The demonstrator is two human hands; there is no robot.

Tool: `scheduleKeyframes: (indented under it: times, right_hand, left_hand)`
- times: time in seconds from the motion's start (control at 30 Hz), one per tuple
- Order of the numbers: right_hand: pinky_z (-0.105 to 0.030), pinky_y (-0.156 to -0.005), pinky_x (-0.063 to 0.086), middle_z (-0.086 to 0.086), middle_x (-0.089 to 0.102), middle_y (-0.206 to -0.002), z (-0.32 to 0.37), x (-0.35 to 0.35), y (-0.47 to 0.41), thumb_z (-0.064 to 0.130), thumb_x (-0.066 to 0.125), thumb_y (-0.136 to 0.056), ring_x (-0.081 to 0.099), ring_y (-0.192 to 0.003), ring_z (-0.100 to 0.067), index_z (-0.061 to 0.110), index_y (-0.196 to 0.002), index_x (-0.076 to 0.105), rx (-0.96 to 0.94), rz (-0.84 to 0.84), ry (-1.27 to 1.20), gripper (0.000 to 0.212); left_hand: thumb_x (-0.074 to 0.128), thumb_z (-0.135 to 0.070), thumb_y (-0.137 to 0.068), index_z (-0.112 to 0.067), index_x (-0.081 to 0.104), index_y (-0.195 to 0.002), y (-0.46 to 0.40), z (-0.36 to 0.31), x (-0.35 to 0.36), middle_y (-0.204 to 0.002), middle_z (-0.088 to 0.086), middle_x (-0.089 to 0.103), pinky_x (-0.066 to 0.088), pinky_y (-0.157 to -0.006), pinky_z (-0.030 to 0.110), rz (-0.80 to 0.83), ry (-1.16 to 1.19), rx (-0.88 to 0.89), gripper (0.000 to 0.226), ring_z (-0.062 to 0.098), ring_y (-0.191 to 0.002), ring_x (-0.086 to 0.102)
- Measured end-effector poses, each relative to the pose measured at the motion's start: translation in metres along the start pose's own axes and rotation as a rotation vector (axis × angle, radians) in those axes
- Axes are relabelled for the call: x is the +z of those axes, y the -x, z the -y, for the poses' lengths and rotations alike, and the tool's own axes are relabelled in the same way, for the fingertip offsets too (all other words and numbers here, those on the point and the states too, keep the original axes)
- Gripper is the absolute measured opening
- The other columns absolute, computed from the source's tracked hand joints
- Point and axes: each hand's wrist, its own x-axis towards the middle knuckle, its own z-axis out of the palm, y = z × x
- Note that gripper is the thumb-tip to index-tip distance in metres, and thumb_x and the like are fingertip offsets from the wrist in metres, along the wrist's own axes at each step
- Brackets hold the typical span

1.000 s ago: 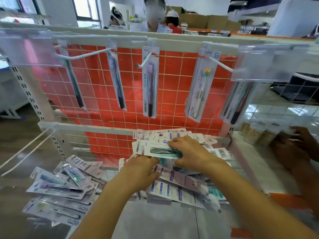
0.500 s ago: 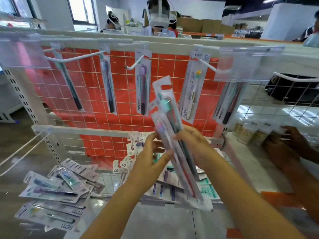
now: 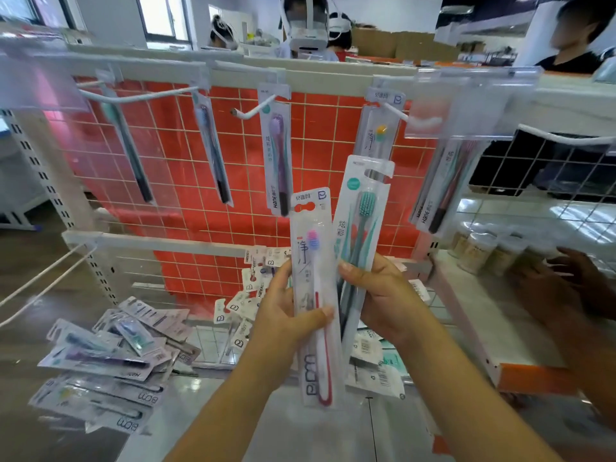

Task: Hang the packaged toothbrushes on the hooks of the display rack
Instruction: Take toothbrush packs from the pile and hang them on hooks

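Since the earlier frame, I had split the two packs: left hand (image 3: pixel 283 315) pinched the pink toothbrush pack (image 3: pixel 313 295) marked "BDM", right hand (image 3: pixel 376 295) gripped the teal toothbrush pack (image 3: pixel 361 235), both below the display rack (image 3: pixel 300 71) top rail. Advised: align each hang-hole with a hook (image 3: pixel 253 110) tip, then slide back.

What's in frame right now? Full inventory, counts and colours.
display rack: one, white frame, orange-red grid back, ahead
hooks: several, white, top rail
hung toothbrush packs: about five spots, along top rail
pink-bristle pack: one, red handle, left hand
teal-bristle pack: one, right hand
loose packs: a heap, lower shelf
jars: a few, pale, right shelf
other people: several, behind rack; another's hands at right
left hand: grips pink pack
right hand: grips teal pack
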Motion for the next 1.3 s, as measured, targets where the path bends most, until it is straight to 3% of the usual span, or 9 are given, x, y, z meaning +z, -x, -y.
scheduleKeyframes:
  times: [0.1,0.2,0.47,0.57,0.7,0.87,1.03,1.2,1.3]
  right_hand:
    - [-0.037,-0.075,0.058,-0.006,0.072,-0.100,-0.003,-0.002,0.007,0.010,0.056,-0.076,0.069,-0.092,-0.023,0.010,-0.110,0.061,-0.033,-0.030,0.038,0.034]
    - [-0.041,-0.081,0.057,-0.006,0.071,-0.107,-0.004,-0.004,0.012,0.014,0.058,-0.075,0.067,-0.099,-0.025,0.016,-0.114,0.059,-0.080,-0.095,0.101,0.039]
    - [-0.032,-0.056,0.058,-0.007,0.074,-0.082,-0.006,-0.015,0.028,-0.004,0.054,-0.085,0.071,-0.068,-0.023,0.014,-0.103,0.060,-0.042,-0.154,0.109,0.027]
    - [-0.033,-0.058,0.059,-0.005,0.074,-0.079,-0.012,-0.013,0.031,-0.008,0.052,-0.086,0.071,-0.065,-0.022,0.012,-0.104,0.059,-0.004,-0.132,0.132,0.028]
    - [-0.033,-0.060,0.059,-0.009,0.074,-0.084,-0.023,-0.003,0.028,-0.008,0.053,-0.086,0.071,-0.070,-0.026,0.012,-0.103,0.058,0.041,-0.103,0.163,0.027]
    - [-0.033,-0.061,0.059,-0.015,0.073,-0.089,-0.035,0.018,0.020,-0.008,0.053,-0.086,0.071,-0.073,-0.029,0.013,-0.106,0.059,0.094,-0.089,0.176,0.030]
    - [-0.040,-0.069,0.059,-0.009,0.074,-0.087,-0.047,0.044,0.007,-0.005,0.051,-0.088,0.071,-0.077,-0.030,0.017,-0.104,0.059,0.124,-0.121,0.231,0.028]
    - [-0.023,-0.053,0.055,0.006,0.073,-0.071,-0.067,0.082,-0.014,-0.005,0.051,-0.088,0.070,-0.064,-0.010,0.020,-0.099,0.060,0.149,-0.142,0.261,0.029]
    - [-0.031,-0.062,0.059,-0.002,0.075,-0.081,-0.081,0.108,-0.025,-0.004,0.050,-0.089,0.072,-0.072,-0.020,0.017,-0.102,0.061,0.179,-0.139,0.201,0.027]
  left_hand:
    - [0.069,0.012,-0.071,-0.028,0.051,-0.113,0.004,-0.002,-0.003,-0.095,0.006,0.073,0.059,-0.066,0.037,-0.072,0.014,0.006,0.060,0.027,-0.085,0.071]
    - [0.065,0.014,-0.068,-0.022,0.051,-0.116,0.007,-0.003,-0.007,-0.097,0.010,0.072,0.059,-0.069,0.045,-0.111,0.045,-0.006,0.062,0.031,-0.086,0.070]
    - [0.059,0.019,-0.072,-0.023,0.053,-0.105,0.017,-0.008,-0.012,-0.081,-0.007,0.073,0.059,-0.057,0.032,-0.253,0.027,0.050,0.054,0.017,-0.069,0.072]
    - [0.061,0.017,-0.069,-0.023,0.052,-0.106,0.024,-0.008,-0.014,-0.082,-0.007,0.073,0.059,-0.058,0.031,-0.288,0.033,0.063,0.055,0.016,-0.071,0.072]
    - [0.076,0.008,-0.051,-0.019,0.053,-0.111,0.033,-0.006,-0.026,-0.085,-0.001,0.073,0.057,-0.058,0.030,-0.349,0.052,0.088,0.070,0.019,-0.075,0.071]
    - [0.074,0.008,-0.054,-0.017,0.055,-0.112,0.039,-0.006,-0.051,-0.096,0.011,0.072,0.058,-0.064,0.036,-0.372,0.089,0.106,0.065,0.029,-0.081,0.071]
    - [0.073,0.002,-0.057,-0.017,0.054,-0.116,0.038,-0.012,-0.086,-0.097,0.009,0.071,0.058,-0.065,0.038,-0.425,0.093,0.115,0.065,0.028,-0.081,0.070]
    - [0.068,-0.001,-0.058,-0.019,0.054,-0.108,0.039,-0.027,-0.132,-0.096,0.009,0.071,0.058,-0.068,0.039,-0.386,0.094,0.104,0.055,0.030,-0.087,0.069]
    - [0.066,0.006,-0.065,-0.019,0.054,-0.108,0.039,-0.037,-0.161,-0.095,0.010,0.071,0.058,-0.068,0.038,-0.361,0.079,0.109,0.051,0.030,-0.087,0.069]
